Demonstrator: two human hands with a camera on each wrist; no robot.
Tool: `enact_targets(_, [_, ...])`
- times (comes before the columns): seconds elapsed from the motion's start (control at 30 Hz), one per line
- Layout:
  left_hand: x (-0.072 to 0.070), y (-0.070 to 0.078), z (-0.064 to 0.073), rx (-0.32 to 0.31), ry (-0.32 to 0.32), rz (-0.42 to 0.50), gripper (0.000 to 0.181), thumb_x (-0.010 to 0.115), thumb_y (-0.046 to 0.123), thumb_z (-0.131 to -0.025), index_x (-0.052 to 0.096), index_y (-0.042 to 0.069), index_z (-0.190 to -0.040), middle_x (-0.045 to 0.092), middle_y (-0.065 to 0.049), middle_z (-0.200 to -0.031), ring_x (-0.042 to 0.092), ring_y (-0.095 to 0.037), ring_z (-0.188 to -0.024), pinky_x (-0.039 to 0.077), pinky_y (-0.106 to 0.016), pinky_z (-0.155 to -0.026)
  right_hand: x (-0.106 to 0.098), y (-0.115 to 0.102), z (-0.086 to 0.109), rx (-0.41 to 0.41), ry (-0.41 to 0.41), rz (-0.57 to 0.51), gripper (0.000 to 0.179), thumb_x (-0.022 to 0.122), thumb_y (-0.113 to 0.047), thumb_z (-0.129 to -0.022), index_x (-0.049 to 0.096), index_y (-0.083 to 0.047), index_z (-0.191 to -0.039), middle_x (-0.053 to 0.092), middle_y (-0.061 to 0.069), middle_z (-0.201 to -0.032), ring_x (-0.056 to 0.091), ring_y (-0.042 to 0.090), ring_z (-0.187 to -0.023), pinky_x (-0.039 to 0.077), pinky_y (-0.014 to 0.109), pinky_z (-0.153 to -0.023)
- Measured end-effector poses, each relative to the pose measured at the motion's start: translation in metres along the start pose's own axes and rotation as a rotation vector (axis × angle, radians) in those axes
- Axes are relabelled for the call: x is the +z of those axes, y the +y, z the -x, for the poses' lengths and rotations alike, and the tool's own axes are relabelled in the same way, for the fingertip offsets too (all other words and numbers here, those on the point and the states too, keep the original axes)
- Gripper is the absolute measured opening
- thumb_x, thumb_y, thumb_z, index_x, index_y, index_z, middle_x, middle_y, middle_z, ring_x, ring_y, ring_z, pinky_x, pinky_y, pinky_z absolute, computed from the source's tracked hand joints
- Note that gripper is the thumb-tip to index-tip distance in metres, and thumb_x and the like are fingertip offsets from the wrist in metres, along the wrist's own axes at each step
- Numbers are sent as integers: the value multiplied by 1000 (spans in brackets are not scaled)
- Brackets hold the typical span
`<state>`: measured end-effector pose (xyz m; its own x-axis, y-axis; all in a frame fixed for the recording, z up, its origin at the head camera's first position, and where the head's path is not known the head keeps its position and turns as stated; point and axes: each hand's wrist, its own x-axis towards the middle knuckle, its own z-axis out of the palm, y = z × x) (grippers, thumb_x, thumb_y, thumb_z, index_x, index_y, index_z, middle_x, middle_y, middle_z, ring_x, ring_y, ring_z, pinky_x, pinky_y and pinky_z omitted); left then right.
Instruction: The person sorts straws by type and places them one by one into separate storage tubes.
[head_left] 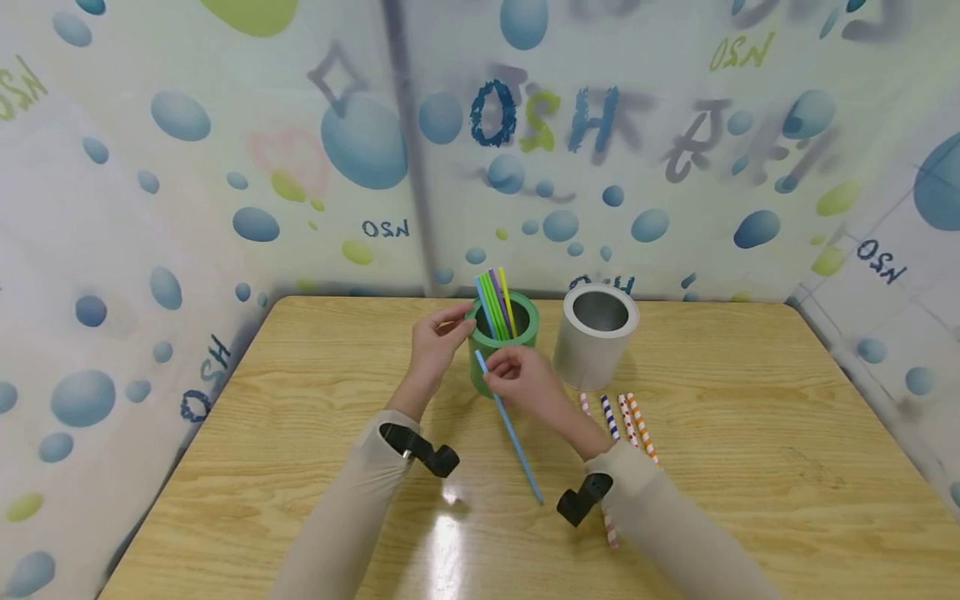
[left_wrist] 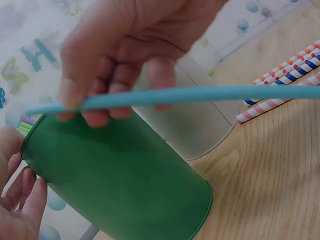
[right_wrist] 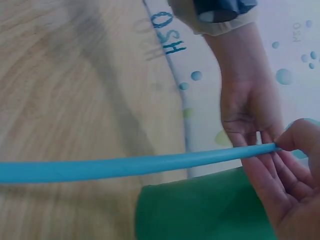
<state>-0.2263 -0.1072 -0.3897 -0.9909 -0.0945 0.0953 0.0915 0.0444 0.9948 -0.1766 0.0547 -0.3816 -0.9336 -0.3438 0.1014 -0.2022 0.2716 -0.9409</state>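
Observation:
A green can [head_left: 483, 379] stands on the table with several straws [head_left: 491, 304] in blue, green, purple and yellow leaning inside. My left hand [head_left: 435, 346] holds its left side at the rim; in the left wrist view those fingers [left_wrist: 32, 200] lie against the outer wall. In front of the can, my right hand [head_left: 525, 379] pinches a plain blue straw [head_left: 517, 442] near its upper end. This straw slants down toward me, its top just outside the can. The right wrist view shows the blue straw [right_wrist: 100, 170] passing across the green can [right_wrist: 200, 207].
A white can [head_left: 588, 358] with a dark grey inside stands right of the green one. Several striped and dotted straws [head_left: 637, 425] lie on the wooden table [head_left: 300, 467], partly hidden under my right forearm. A patterned curtain [head_left: 442, 208] hangs behind the table's back edge.

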Motion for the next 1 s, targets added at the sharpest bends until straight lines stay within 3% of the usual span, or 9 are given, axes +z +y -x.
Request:
enact_targets(0.33, [-1, 1, 0, -15, -7, -4, 31, 65, 8, -84, 63, 2, -114, 61, -11, -113, 53, -22, -101, 48, -31, -81, -21, -41, -13, -144, 15, 114, 12, 64, -6, -82, 61, 0, -92, 63, 7, -77, 58, 16, -65, 51, 28, -50])
enact_targets(0.6, [-1, 1, 0, -8, -14, -1, 31, 66, 9, -84, 63, 1, -114, 61, -12, -113, 54, -22, -102, 48, -31, -83, -48, -70, -30, -259, 74, 147, 12, 63, -7, -85, 62, -1, -94, 63, 8, -79, 59, 18, -67, 52, 33, -54])
enact_targets(0.77, [-1, 2, -1, -19, -24, 9, 33, 65, 8, -85, 62, 0, -116, 59, -12, -118, 52, -22, -103, 47, -29, -82, -64, -87, -46, -263, 101, 117, 14, 63, -9, -86, 60, 0, -96, 63, 10, -81, 59, 19, -70, 53, 36, -56])
enact_targets(1.0, [-1, 11, 4, -48, -35, 19, 33, 65, 8, -85, 61, 1, -117, 57, -14, -121, 51, -22, -104, 47, -28, -82, -80, -107, -70, -254, 175, 61, 17, 63, -9, -85, 60, 2, -97, 62, 10, -81, 59, 17, -71, 54, 30, -58])
